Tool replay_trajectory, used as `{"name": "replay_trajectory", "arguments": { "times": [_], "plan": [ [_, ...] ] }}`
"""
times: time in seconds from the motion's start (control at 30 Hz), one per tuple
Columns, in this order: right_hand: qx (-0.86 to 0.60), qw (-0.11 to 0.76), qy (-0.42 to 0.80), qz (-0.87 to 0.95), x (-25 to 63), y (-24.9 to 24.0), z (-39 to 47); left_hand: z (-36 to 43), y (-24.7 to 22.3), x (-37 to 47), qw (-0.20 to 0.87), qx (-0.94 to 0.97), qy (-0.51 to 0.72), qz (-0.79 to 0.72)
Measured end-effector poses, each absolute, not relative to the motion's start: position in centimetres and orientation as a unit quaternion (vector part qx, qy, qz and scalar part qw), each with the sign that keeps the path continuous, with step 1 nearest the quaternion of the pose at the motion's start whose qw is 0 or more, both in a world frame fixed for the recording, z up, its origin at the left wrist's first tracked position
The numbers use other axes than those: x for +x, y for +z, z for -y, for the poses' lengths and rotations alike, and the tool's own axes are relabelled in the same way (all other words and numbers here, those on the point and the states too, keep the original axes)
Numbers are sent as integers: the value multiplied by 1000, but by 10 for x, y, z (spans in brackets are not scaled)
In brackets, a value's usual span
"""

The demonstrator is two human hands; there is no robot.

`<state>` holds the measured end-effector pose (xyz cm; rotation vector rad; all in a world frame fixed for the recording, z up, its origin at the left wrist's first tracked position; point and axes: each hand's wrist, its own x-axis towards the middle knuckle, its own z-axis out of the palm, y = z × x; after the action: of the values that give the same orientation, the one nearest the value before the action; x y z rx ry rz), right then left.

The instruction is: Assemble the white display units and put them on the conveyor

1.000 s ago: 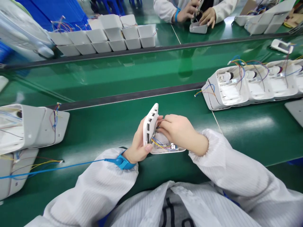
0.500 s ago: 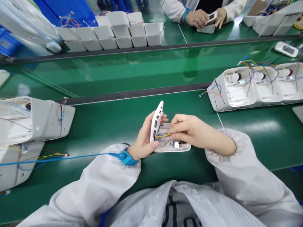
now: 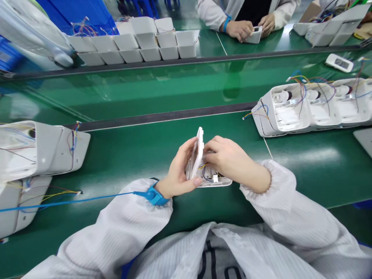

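Fingers of my left hand (image 3: 178, 176) are bent around a white cover panel (image 3: 200, 149), thumb pressed at its lower corner and the others behind it, so the panel stands up steeply. It rises at the left side of an open white shell (image 3: 216, 185), which sits between my two hands over the green table (image 3: 130, 153); whether the shell's underside touches it I cannot tell. From the right of the shell my right hand (image 3: 228, 159) reaches over it, fingers curled close together near the panel; their tips are hidden, so I cannot tell whether they pinch anything. Inside the shell lie thin wires (image 3: 203, 168), some yellow and some blue, and a small white part (image 3: 215, 178) near the front edge.

Left of the shell, a blue strap (image 3: 157, 196) circles my left wrist, and well farther left is a large white housing (image 3: 58, 151) with wires on its side. Well to the right of the shell, open white housings (image 3: 290, 118) stand in a row, wires spilling over their rims. Far beyond the shell, a co-worker's hands (image 3: 239, 30) hold a small white device (image 3: 255, 36).
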<state>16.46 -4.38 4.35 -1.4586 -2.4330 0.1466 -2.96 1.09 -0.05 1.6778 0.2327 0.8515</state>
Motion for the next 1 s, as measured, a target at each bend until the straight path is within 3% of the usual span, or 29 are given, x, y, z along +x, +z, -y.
{"name": "replay_trajectory", "arguments": {
  "times": [0.2, 0.3, 0.53, 0.73, 1.0],
  "plan": [
    [-597, 119, 79, 790, 159, 45, 48, -14, -5, -30, 518, 769, 355, -120],
    [-611, 123, 109, 774, 159, 43, 48, -18, 4, -33, 437, 833, 322, -108],
    [-536, 214, 370, 728, 203, 50, 34, -21, 24, -36, 282, 944, 150, -81],
    [-579, 441, 480, 490, 194, 49, 29, -20, 20, -33, 265, 953, 115, -93],
    [-563, 457, 496, 479, 166, 34, 30, -17, 18, -30, 260, 950, 141, -99]
  ]
}}
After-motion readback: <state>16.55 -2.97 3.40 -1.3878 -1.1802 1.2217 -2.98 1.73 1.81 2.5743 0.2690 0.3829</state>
